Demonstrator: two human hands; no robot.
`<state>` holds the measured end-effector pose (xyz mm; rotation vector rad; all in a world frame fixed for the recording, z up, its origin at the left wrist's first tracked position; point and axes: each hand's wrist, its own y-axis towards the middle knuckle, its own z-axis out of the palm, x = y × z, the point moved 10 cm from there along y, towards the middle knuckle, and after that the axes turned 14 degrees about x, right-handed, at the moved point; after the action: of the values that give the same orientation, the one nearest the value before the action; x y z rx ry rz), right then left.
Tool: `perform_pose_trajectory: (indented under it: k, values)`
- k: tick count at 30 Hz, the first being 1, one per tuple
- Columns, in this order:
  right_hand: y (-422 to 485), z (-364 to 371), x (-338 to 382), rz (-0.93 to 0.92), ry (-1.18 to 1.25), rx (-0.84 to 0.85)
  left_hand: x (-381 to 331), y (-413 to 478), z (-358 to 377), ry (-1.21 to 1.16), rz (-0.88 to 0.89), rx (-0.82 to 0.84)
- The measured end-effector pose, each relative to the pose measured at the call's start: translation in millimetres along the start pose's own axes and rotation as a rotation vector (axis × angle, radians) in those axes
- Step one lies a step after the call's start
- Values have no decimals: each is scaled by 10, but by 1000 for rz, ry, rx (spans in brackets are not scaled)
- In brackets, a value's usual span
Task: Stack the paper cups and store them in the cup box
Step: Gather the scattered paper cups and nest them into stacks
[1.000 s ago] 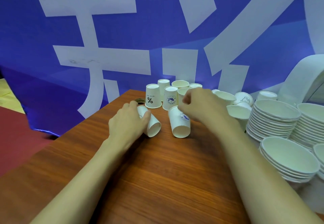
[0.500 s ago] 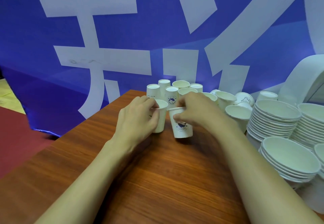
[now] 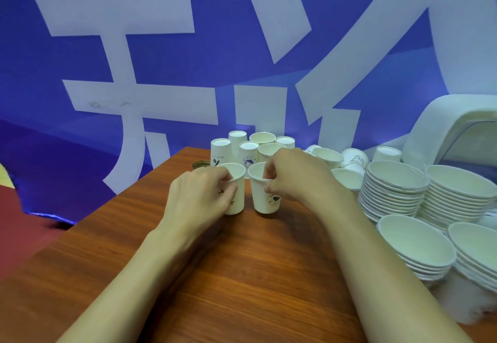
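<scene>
Two white paper cups stand upright, mouths up, side by side on the wooden table [image 3: 242, 275]. My left hand [image 3: 199, 200] grips the left cup [image 3: 238, 195] by its rim and side. My right hand [image 3: 295, 178] pinches the rim of the right cup [image 3: 265, 197], which bears a small round logo. Behind them stands a cluster of several more white cups [image 3: 247, 149], some upside down, some mouth up. No cup box is identifiable in view.
Tall stacks of white paper bowls [image 3: 395, 189] crowd the table's right side, with more loose cups [image 3: 355, 157] behind them. A white curved object [image 3: 457, 125] rises at the far right. A blue banner [image 3: 161, 60] hangs behind. The table's left edge drops to a red floor [image 3: 21, 235].
Both cups lay tipped or upside down a second ago; my hands have turned them upright, and they now stand mouth up side by side.
</scene>
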<state>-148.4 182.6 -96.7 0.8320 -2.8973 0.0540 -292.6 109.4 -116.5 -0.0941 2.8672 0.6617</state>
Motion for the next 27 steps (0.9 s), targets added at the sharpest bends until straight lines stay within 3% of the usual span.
perform_pose_trajectory:
  k: [6,12,18,27]
  values:
    - [-215,-216,0,6,-44,-77,-141,-38,-165,-54,39,-66]
    - [-772,-740,-41,2,7,-255,-342,-92,-588,-254,65,-138]
    - [-1555,-1222,-398,60,-24,-437,-1158,-207,-1172,-350,240,-246]
    - [-2569,-1394,-1137,203,-43,-513,-2426,-595,-1144,-397,484,-162]
